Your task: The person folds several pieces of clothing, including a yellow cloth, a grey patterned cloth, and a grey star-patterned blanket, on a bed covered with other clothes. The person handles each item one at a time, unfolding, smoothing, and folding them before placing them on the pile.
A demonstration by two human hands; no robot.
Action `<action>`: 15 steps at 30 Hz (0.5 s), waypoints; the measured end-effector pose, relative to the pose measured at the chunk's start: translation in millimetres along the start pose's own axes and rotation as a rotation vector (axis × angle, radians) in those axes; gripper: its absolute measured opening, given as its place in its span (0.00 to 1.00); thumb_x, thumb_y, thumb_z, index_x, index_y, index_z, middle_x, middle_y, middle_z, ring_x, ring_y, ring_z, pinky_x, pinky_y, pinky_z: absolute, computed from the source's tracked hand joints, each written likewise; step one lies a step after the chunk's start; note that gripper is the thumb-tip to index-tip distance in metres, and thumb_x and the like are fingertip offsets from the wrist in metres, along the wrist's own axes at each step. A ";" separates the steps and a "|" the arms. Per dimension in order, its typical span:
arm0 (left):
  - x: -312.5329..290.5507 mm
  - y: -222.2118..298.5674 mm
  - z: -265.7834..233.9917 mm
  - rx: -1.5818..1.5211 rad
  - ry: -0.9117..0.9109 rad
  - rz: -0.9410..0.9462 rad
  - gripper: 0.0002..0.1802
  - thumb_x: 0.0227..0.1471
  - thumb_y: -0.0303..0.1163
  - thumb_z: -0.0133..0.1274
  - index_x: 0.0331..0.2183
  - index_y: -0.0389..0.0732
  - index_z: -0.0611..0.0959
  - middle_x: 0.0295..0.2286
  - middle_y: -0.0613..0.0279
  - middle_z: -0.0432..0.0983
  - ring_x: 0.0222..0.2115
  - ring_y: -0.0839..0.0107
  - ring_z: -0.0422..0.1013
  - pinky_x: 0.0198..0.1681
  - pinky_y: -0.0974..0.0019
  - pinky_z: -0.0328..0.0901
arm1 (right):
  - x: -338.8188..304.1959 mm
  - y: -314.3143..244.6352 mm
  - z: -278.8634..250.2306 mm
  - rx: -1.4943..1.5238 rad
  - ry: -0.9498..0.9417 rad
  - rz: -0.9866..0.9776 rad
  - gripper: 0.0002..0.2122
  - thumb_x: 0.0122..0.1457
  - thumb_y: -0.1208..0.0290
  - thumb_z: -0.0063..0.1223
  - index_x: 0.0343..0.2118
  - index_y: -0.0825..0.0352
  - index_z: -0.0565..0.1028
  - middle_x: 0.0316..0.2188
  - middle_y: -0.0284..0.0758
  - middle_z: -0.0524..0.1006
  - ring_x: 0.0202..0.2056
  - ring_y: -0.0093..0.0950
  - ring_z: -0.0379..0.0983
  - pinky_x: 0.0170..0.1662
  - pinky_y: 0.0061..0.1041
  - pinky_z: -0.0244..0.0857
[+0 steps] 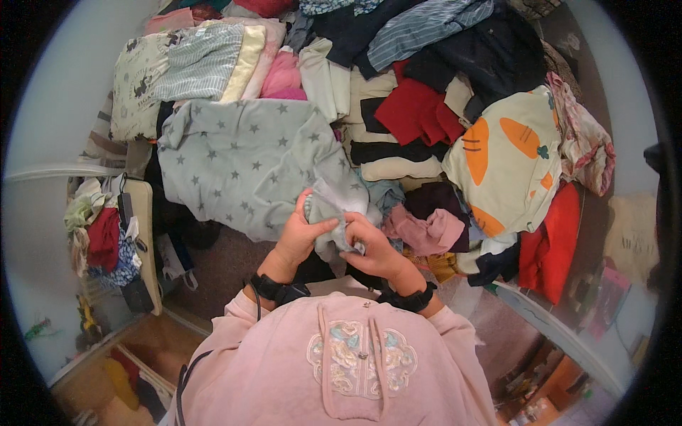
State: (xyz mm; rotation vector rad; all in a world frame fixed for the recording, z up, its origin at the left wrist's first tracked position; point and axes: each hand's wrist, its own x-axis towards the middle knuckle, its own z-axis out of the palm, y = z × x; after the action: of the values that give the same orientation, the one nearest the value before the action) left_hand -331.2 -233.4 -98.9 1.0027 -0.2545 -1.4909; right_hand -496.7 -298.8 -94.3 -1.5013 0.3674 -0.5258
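My left grip (300, 229) and right grip (375, 247) pinch the cloth (325, 211), whose slack could snag the blanket (231, 160) at eleven o'clock.

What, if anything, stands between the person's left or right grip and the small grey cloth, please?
Nothing visible does: the left grip and the right grip both hold the small grey cloth directly. The star-patterned blanket spreads out beyond them, so it does not block either one.
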 end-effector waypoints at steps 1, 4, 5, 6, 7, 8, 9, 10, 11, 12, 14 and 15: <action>-1.2 -0.5 -1.5 0.137 -0.032 0.021 0.32 0.44 0.23 0.56 0.50 0.44 0.61 0.39 0.64 0.67 0.39 0.75 0.66 0.43 0.71 0.61 | -1.4 0.5 1.9 0.100 0.020 0.014 0.15 0.41 0.83 0.53 0.34 0.65 0.65 0.35 0.36 0.68 0.30 0.23 0.63 0.33 0.16 0.58; -4.6 -0.1 0.7 0.240 -0.015 -0.030 0.35 0.42 0.20 0.56 0.51 0.43 0.60 0.40 0.64 0.67 0.40 0.74 0.66 0.44 0.72 0.61 | -1.7 2.6 10.0 0.370 0.180 0.214 0.19 0.46 0.79 0.55 0.41 0.67 0.63 0.34 0.32 0.69 0.28 0.17 0.63 0.31 0.14 0.58; -5.9 0.3 3.2 0.291 -0.052 0.003 0.35 0.41 0.20 0.56 0.51 0.42 0.60 0.40 0.64 0.67 0.40 0.74 0.66 0.44 0.72 0.61 | -0.1 3.3 12.4 0.383 0.257 0.254 0.18 0.47 0.77 0.56 0.41 0.68 0.64 0.33 0.30 0.70 0.28 0.16 0.63 0.30 0.14 0.58; -7.6 1.2 5.7 0.343 -0.088 0.036 0.35 0.41 0.19 0.57 0.51 0.41 0.60 0.40 0.64 0.67 0.40 0.74 0.66 0.44 0.72 0.61 | 2.4 3.8 14.8 0.396 0.333 0.293 0.17 0.48 0.76 0.56 0.41 0.69 0.65 0.32 0.29 0.70 0.28 0.15 0.63 0.30 0.14 0.58; -9.1 2.4 7.9 0.391 -0.129 0.093 0.35 0.40 0.19 0.57 0.50 0.40 0.60 0.40 0.64 0.67 0.40 0.74 0.66 0.44 0.72 0.61 | 5.1 4.0 16.6 0.401 0.375 0.303 0.17 0.49 0.75 0.56 0.42 0.70 0.66 0.30 0.27 0.70 0.28 0.14 0.62 0.30 0.13 0.58; -10.7 2.8 10.2 0.314 -0.105 0.068 0.36 0.40 0.19 0.57 0.51 0.39 0.60 0.40 0.64 0.67 0.40 0.75 0.66 0.44 0.72 0.61 | 6.8 3.4 16.3 0.378 0.448 0.309 0.15 0.51 0.75 0.55 0.41 0.70 0.67 0.30 0.27 0.71 0.28 0.14 0.63 0.30 0.13 0.58; -12.2 3.7 11.3 0.232 -0.088 0.067 0.37 0.39 0.20 0.58 0.51 0.38 0.60 0.40 0.63 0.68 0.40 0.75 0.65 0.44 0.72 0.61 | 8.4 2.4 16.0 0.345 0.487 0.285 0.12 0.52 0.76 0.53 0.40 0.70 0.68 0.31 0.26 0.71 0.28 0.13 0.63 0.30 0.13 0.58; -12.9 4.9 11.3 0.147 -0.090 0.079 0.37 0.39 0.20 0.59 0.51 0.38 0.60 0.40 0.63 0.68 0.40 0.75 0.65 0.44 0.72 0.61 | 8.9 0.8 14.5 0.315 0.530 0.253 0.10 0.53 0.77 0.51 0.39 0.70 0.70 0.31 0.26 0.72 0.29 0.13 0.64 0.30 0.13 0.58; -13.2 6.1 10.7 0.159 -0.030 0.097 0.35 0.39 0.20 0.58 0.50 0.36 0.62 0.40 0.63 0.68 0.39 0.75 0.65 0.44 0.73 0.60 | 8.6 -1.4 12.7 0.250 0.550 0.244 0.09 0.54 0.77 0.50 0.38 0.70 0.71 0.29 0.25 0.72 0.28 0.13 0.64 0.29 0.13 0.58; -13.7 7.8 8.8 0.167 0.010 0.125 0.34 0.40 0.20 0.58 0.50 0.35 0.63 0.39 0.62 0.68 0.39 0.75 0.65 0.44 0.73 0.60 | 7.6 -4.0 11.6 0.188 0.579 0.228 0.07 0.54 0.78 0.50 0.36 0.70 0.71 0.27 0.24 0.72 0.27 0.12 0.63 0.29 0.13 0.58; -14.0 9.5 6.4 0.265 0.070 0.218 0.28 0.41 0.20 0.57 0.46 0.33 0.68 0.38 0.62 0.68 0.39 0.75 0.65 0.43 0.74 0.60 | 5.4 -9.2 10.2 0.018 0.629 0.110 0.05 0.53 0.78 0.51 0.33 0.70 0.73 0.23 0.24 0.71 0.24 0.13 0.62 0.26 0.13 0.56; -14.3 10.0 5.8 0.355 0.087 0.283 0.24 0.41 0.19 0.57 0.44 0.33 0.71 0.38 0.62 0.68 0.38 0.75 0.65 0.43 0.74 0.60 | 4.1 -11.7 10.4 -0.072 0.577 0.101 0.05 0.53 0.78 0.51 0.33 0.70 0.73 0.23 0.25 0.71 0.24 0.13 0.62 0.26 0.13 0.56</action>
State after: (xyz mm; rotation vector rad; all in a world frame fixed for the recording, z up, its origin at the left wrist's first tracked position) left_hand -330.2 -225.0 -82.5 1.2531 -0.5882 -1.1632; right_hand -488.8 -292.2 -81.8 -1.3706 0.9130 -0.8712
